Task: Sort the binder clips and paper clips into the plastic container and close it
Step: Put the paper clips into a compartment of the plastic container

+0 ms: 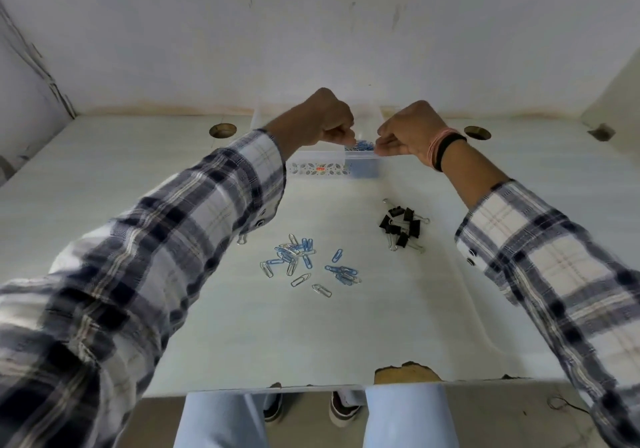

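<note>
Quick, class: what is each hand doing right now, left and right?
Left hand: fingers curled, pinching paper clips above the plastic container.
Right hand: fingers pinching the container's right rim.

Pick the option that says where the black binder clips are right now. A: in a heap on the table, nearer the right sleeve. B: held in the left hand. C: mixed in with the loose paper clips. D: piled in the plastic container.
A: the black binder clips lie in a heap of their own on the table, apart from the loose paper clips and short of the plastic container.
</note>
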`<state>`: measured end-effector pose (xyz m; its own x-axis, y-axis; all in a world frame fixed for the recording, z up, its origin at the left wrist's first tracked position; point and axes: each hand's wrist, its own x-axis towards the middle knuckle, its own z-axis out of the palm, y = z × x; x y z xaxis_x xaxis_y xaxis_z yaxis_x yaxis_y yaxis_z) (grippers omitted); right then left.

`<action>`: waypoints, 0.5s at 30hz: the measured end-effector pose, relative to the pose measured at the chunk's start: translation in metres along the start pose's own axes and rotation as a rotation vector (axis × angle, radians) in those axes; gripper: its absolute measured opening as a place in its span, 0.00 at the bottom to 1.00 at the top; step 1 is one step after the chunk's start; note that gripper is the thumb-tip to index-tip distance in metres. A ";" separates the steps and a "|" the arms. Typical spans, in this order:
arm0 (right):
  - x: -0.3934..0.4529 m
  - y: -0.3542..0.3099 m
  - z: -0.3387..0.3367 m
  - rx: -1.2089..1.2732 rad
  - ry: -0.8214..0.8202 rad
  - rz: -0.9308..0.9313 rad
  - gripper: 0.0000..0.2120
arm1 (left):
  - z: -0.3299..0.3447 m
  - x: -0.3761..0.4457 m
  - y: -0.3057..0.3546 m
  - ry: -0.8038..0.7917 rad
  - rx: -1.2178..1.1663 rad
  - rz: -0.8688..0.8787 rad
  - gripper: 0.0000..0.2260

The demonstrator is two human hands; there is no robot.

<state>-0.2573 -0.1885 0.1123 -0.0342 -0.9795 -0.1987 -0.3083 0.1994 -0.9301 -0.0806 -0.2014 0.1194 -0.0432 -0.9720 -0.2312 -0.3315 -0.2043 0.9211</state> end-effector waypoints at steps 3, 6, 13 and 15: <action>-0.027 0.015 0.005 -0.155 -0.103 0.001 0.11 | -0.009 -0.032 -0.011 -0.064 0.032 0.017 0.10; -0.055 0.032 0.020 -0.336 -0.291 0.024 0.11 | -0.015 -0.065 -0.031 -0.159 0.300 -0.012 0.12; -0.111 0.053 0.060 -0.869 -0.659 -0.007 0.27 | -0.037 -0.133 -0.083 -0.529 0.994 -0.072 0.38; -0.121 0.055 0.063 -0.952 -0.660 -0.030 0.30 | -0.040 -0.142 -0.096 -0.530 1.073 -0.065 0.44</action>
<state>-0.2099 -0.0576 0.0654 0.4013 -0.7214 -0.5643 -0.9012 -0.2011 -0.3839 -0.0052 -0.0484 0.0765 -0.2962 -0.7430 -0.6003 -0.9536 0.1947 0.2296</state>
